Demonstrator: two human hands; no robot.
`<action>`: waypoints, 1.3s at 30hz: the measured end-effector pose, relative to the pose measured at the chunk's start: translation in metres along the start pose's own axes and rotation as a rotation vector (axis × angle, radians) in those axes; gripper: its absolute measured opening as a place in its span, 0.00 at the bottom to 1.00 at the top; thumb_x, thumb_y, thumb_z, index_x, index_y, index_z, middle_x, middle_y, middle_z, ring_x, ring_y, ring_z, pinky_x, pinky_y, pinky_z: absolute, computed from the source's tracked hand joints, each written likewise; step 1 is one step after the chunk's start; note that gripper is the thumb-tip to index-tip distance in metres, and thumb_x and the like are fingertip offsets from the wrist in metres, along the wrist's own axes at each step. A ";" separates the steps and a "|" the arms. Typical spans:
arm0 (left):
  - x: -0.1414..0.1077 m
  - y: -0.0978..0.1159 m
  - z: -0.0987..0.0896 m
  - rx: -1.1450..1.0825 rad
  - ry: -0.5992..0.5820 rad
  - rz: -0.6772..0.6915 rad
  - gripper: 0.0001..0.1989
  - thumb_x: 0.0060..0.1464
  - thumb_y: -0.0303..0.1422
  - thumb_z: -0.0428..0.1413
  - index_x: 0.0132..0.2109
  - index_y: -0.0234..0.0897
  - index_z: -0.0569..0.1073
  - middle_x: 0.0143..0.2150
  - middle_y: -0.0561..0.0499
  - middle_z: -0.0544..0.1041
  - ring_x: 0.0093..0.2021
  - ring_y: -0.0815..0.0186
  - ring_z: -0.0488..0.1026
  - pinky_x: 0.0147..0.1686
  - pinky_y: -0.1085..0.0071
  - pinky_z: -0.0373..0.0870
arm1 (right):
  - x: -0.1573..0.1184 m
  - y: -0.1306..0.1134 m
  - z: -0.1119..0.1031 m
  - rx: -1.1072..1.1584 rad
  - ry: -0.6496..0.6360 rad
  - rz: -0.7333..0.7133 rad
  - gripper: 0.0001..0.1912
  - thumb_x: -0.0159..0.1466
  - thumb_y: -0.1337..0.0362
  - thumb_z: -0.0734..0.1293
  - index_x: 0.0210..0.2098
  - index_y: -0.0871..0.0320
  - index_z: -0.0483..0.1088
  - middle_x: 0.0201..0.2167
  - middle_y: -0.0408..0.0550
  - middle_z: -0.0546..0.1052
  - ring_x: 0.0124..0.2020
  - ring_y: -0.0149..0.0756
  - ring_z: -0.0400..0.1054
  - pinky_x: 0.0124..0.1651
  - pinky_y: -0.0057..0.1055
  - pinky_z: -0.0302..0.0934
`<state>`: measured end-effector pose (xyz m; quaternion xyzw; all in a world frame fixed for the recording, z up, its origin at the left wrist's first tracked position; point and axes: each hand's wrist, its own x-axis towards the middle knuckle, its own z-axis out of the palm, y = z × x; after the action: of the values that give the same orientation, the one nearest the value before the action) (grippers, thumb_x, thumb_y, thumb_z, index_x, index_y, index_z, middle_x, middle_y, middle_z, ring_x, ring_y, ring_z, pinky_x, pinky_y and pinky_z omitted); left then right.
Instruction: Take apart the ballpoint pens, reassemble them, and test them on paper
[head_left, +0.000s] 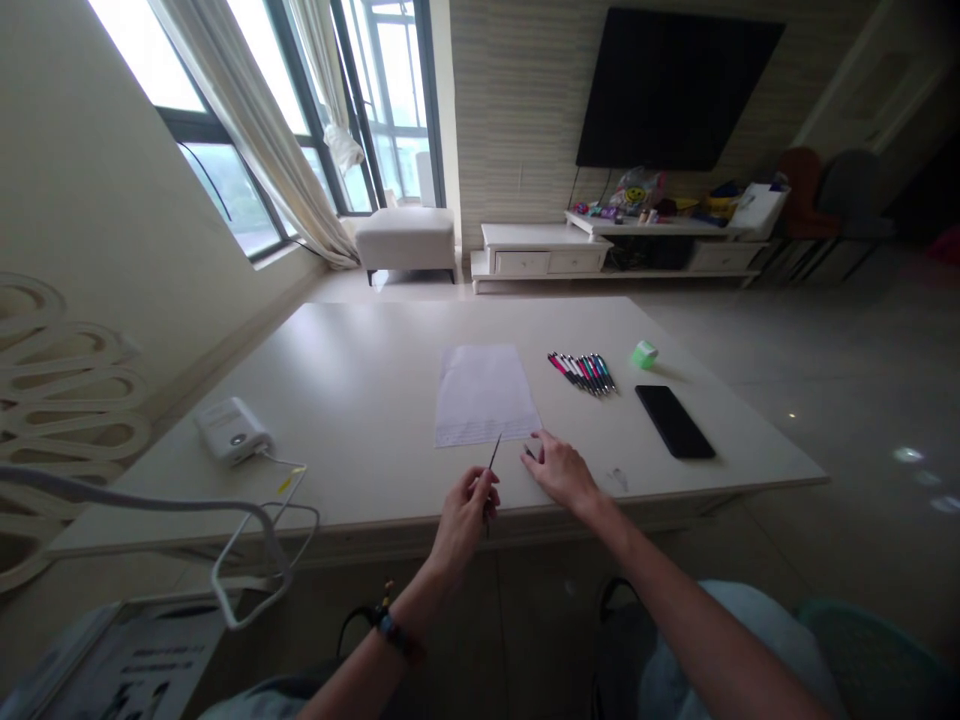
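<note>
My left hand (466, 510) is closed in a pinch around a thin dark stick (495, 452), slim like a pen refill, tilted with its tip pointing away from me. The stick's tip is near the lower edge of a white sheet of paper (484, 385), which lies flat on the table. Faint lines run along the sheet's near edge. At the sheet's near right corner, my right hand (562, 472) rests low over the table, its thumb and fingers around a small dark piece (530, 452). Most of that piece is hidden. Several pens (582, 373) lie side by side beyond my right hand.
On the white table (360, 380), a black phone (675, 422) and a small green-and-white object (644, 354) lie to the right. A white device (234, 430) with a cable (289, 510) stands at left. Beyond are a bench (406, 238) and a TV cabinet (540, 250).
</note>
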<state>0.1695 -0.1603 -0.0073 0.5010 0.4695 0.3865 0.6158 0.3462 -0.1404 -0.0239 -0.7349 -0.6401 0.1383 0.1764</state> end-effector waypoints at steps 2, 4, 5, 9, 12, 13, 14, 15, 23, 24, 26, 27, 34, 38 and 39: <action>0.000 0.000 0.000 -0.004 0.004 -0.009 0.20 0.48 0.51 0.54 0.33 0.36 0.67 0.23 0.56 0.66 0.21 0.74 0.61 0.21 0.78 0.56 | 0.000 -0.001 -0.002 -0.013 -0.006 -0.002 0.20 0.62 0.59 0.63 0.52 0.57 0.64 0.38 0.51 0.77 0.38 0.39 0.72 0.37 0.28 0.58; 0.000 0.000 0.000 -0.004 0.010 -0.017 0.21 0.47 0.51 0.54 0.33 0.36 0.67 0.23 0.56 0.66 0.20 0.74 0.61 0.20 0.78 0.55 | 0.000 -0.001 -0.003 -0.016 -0.008 -0.010 0.18 0.62 0.59 0.62 0.51 0.57 0.65 0.38 0.50 0.77 0.38 0.38 0.72 0.37 0.28 0.57; 0.000 0.000 0.001 -0.005 0.011 -0.020 0.21 0.47 0.52 0.53 0.33 0.36 0.67 0.23 0.56 0.66 0.20 0.74 0.61 0.20 0.78 0.55 | 0.000 -0.001 -0.003 -0.015 -0.004 -0.012 0.18 0.62 0.60 0.62 0.51 0.57 0.65 0.38 0.50 0.77 0.38 0.38 0.72 0.37 0.28 0.57; 0.001 -0.001 0.002 -0.021 -0.006 -0.026 0.22 0.47 0.52 0.53 0.33 0.36 0.66 0.23 0.56 0.66 0.20 0.75 0.60 0.19 0.78 0.53 | 0.000 -0.001 -0.001 0.013 0.009 0.002 0.17 0.62 0.59 0.63 0.49 0.57 0.67 0.35 0.50 0.77 0.36 0.38 0.72 0.36 0.28 0.57; 0.001 -0.003 0.003 -0.028 -0.012 -0.026 0.22 0.47 0.52 0.53 0.33 0.36 0.66 0.23 0.56 0.66 0.20 0.75 0.60 0.19 0.78 0.53 | 0.001 -0.001 0.000 0.062 0.016 0.015 0.17 0.60 0.60 0.64 0.48 0.57 0.68 0.31 0.49 0.77 0.33 0.38 0.71 0.35 0.29 0.57; 0.001 -0.003 0.003 -0.029 -0.010 -0.027 0.22 0.47 0.52 0.53 0.33 0.36 0.66 0.23 0.56 0.66 0.19 0.75 0.60 0.19 0.78 0.53 | 0.001 -0.001 -0.001 0.091 0.032 0.016 0.17 0.60 0.60 0.64 0.47 0.58 0.69 0.30 0.49 0.77 0.32 0.38 0.70 0.35 0.29 0.58; 0.001 -0.003 0.004 -0.032 -0.009 -0.028 0.22 0.47 0.52 0.54 0.33 0.36 0.66 0.23 0.57 0.66 0.19 0.75 0.60 0.19 0.78 0.53 | 0.001 -0.002 -0.001 0.135 0.060 0.011 0.15 0.60 0.60 0.64 0.46 0.58 0.70 0.30 0.49 0.76 0.31 0.37 0.70 0.35 0.29 0.58; 0.001 -0.003 0.004 -0.037 -0.008 -0.031 0.22 0.46 0.52 0.54 0.33 0.36 0.66 0.22 0.57 0.66 0.19 0.75 0.60 0.19 0.78 0.53 | 0.001 -0.003 -0.002 0.203 0.097 0.002 0.14 0.60 0.59 0.64 0.43 0.59 0.71 0.29 0.50 0.76 0.31 0.36 0.69 0.35 0.29 0.58; 0.002 -0.010 0.007 -0.045 -0.066 -0.054 0.22 0.47 0.52 0.53 0.33 0.36 0.66 0.22 0.57 0.66 0.19 0.75 0.60 0.20 0.78 0.53 | -0.008 -0.024 -0.001 0.992 -0.128 -0.092 0.18 0.57 0.50 0.65 0.29 0.61 0.72 0.18 0.41 0.68 0.17 0.26 0.57 0.20 0.24 0.53; 0.002 -0.011 0.008 -0.041 -0.073 -0.056 0.22 0.47 0.52 0.53 0.33 0.36 0.66 0.22 0.57 0.66 0.19 0.75 0.61 0.20 0.78 0.53 | -0.008 -0.025 -0.001 1.008 -0.135 -0.099 0.17 0.57 0.51 0.66 0.28 0.61 0.71 0.18 0.40 0.67 0.17 0.26 0.57 0.20 0.24 0.52; 0.002 -0.014 0.008 -0.033 -0.075 -0.057 0.21 0.48 0.52 0.53 0.33 0.36 0.66 0.22 0.57 0.66 0.19 0.75 0.61 0.20 0.78 0.54 | -0.006 -0.025 -0.001 1.025 -0.094 -0.087 0.16 0.56 0.52 0.67 0.26 0.61 0.71 0.17 0.39 0.66 0.17 0.26 0.56 0.20 0.24 0.52; 0.002 -0.015 0.009 -0.027 -0.074 -0.055 0.21 0.49 0.52 0.53 0.33 0.36 0.66 0.23 0.57 0.66 0.20 0.75 0.61 0.20 0.78 0.54 | -0.003 -0.023 -0.003 1.031 -0.055 -0.066 0.16 0.56 0.52 0.66 0.26 0.61 0.71 0.16 0.39 0.66 0.17 0.26 0.56 0.20 0.24 0.52; 0.003 -0.011 0.008 -0.009 -0.006 -0.050 0.22 0.47 0.52 0.53 0.33 0.36 0.66 0.22 0.57 0.66 0.18 0.76 0.59 0.19 0.78 0.52 | 0.004 -0.003 -0.017 0.477 0.066 -0.072 0.11 0.57 0.58 0.65 0.26 0.60 0.73 0.27 0.47 0.73 0.28 0.33 0.67 0.34 0.29 0.60; 0.004 -0.009 0.008 -0.035 0.016 -0.055 0.23 0.46 0.53 0.53 0.33 0.36 0.66 0.21 0.57 0.65 0.18 0.75 0.59 0.18 0.78 0.51 | -0.005 -0.003 -0.010 0.111 0.046 -0.200 0.07 0.58 0.63 0.65 0.28 0.58 0.74 0.36 0.51 0.73 0.39 0.36 0.67 0.43 0.28 0.59; 0.004 -0.009 0.008 -0.036 0.015 -0.057 0.23 0.45 0.54 0.53 0.32 0.36 0.66 0.21 0.57 0.65 0.18 0.75 0.59 0.18 0.78 0.51 | -0.006 -0.004 -0.007 0.085 0.028 -0.191 0.07 0.59 0.63 0.64 0.29 0.58 0.73 0.37 0.51 0.73 0.39 0.36 0.67 0.43 0.28 0.59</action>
<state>0.1787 -0.1602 -0.0165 0.4732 0.4811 0.3809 0.6321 0.3447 -0.1463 -0.0156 -0.6642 -0.6983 0.1374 0.2287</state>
